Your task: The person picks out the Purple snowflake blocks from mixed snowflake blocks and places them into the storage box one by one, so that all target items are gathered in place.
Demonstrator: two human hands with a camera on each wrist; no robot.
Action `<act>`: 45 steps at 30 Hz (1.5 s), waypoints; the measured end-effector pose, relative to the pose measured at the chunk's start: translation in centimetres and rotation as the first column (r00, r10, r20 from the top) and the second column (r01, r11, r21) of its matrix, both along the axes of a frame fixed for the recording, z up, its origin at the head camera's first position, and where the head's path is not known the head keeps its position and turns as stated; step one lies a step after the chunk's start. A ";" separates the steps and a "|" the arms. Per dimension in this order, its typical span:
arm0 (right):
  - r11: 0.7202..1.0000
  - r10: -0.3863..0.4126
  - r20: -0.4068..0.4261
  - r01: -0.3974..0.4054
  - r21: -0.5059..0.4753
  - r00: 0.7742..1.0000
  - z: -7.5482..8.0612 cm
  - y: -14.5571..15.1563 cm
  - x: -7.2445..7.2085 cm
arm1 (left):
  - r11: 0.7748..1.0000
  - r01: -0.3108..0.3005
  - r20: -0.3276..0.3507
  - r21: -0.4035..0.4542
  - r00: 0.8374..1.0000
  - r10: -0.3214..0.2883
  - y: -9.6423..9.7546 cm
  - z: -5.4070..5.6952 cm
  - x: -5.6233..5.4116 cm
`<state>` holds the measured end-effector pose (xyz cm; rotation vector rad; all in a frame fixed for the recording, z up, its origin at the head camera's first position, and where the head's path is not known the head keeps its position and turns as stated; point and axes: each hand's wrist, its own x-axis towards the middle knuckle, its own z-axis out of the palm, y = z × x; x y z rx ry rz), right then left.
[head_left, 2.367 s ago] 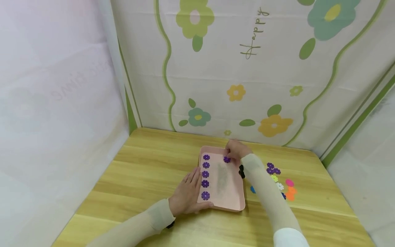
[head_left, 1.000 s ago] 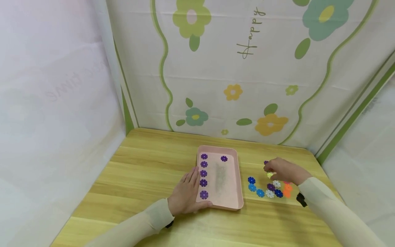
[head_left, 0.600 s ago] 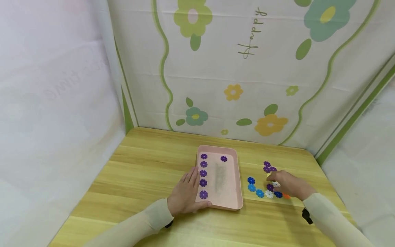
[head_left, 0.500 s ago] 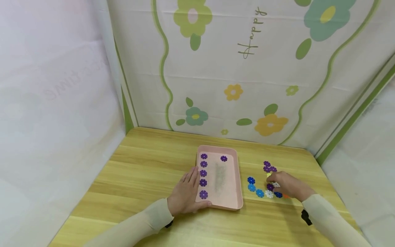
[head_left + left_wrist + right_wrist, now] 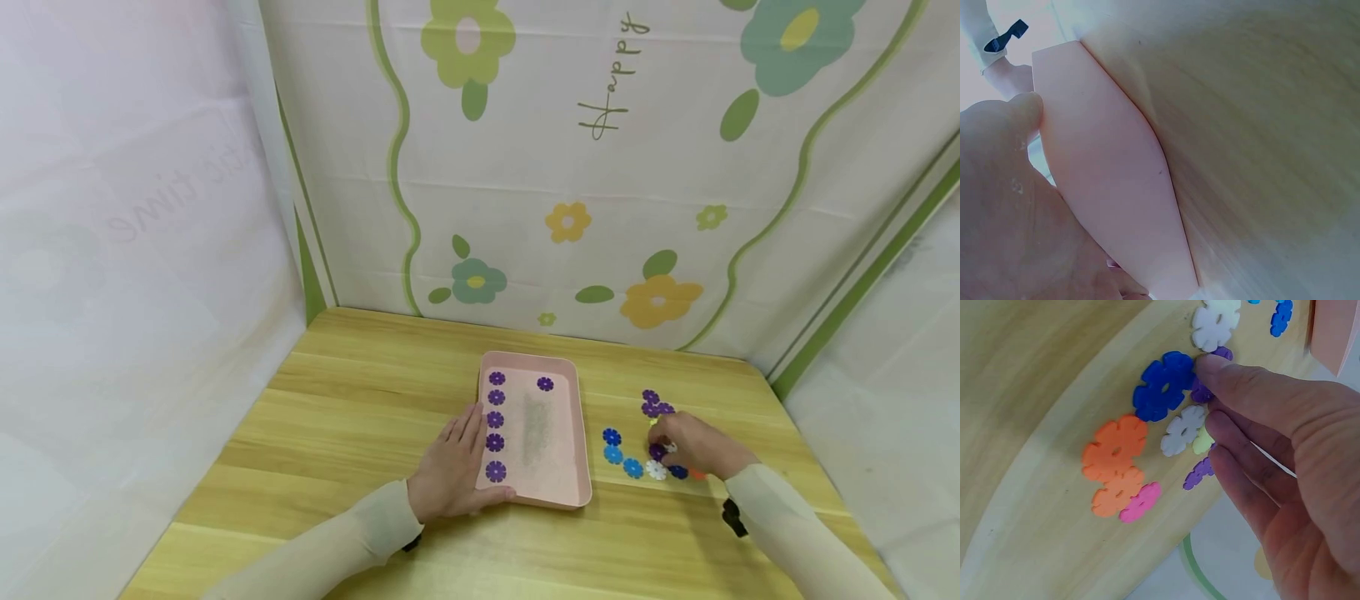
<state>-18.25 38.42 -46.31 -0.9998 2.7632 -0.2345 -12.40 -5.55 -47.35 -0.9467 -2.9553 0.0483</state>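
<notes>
A shallow pink tray (image 5: 551, 496) stands on the table, with a column of several purple flower-shaped plastic pieces (image 5: 496, 420) along its left side and a single purple piece (image 5: 545, 384) near its far right corner. My left hand (image 5: 450, 471) lies with straight fingers against the tray's near left corner; its thumb touches the rim in the left wrist view. To the right of the tray, my right hand (image 5: 701, 443) reaches down among loose pieces. Its thumb and fingers pinch a purple flower piece (image 5: 1202, 392), partly hidden behind the thumb.
Around the right hand lie orange (image 5: 1114, 449), pink (image 5: 1140, 502), white (image 5: 1184, 430) and dark blue pieces (image 5: 1164, 386). Light blue pieces (image 5: 613, 454) sit nearer the tray, and a purple cluster (image 5: 654, 403) lies farther back. A flower-printed cloth (image 5: 517, 167) hangs behind the table.
The right hand set a purple piece at the tray's far right, left the tray and moved right to the loose pieces, where its fingers closed on another purple one. The left hand stayed.
</notes>
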 end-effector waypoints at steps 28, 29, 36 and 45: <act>0.995 -0.056 0.110 0.065 -0.073 0.992 3.5 -3.8 -4.5 | 1.000 0.000 -0.002 -0.024 1.000 0.000 0.2 0.0 -0.1; 0.996 -0.045 0.105 0.052 -0.073 0.993 3.9 -4.2 -4.7 | 1.000 -0.001 0.002 -0.026 1.000 0.001 0.2 0.0 -0.1; 0.996 -0.068 0.095 0.074 -0.052 0.993 6.5 -7.2 -6.2 | 1.000 0.006 -0.013 -0.007 1.000 -0.006 0.1 -0.4 0.0; 0.998 -0.061 0.054 0.060 0.022 0.997 8.2 -12.3 -7.5 | 0.999 -0.016 0.003 -0.051 1.000 0.016 0.2 0.2 0.2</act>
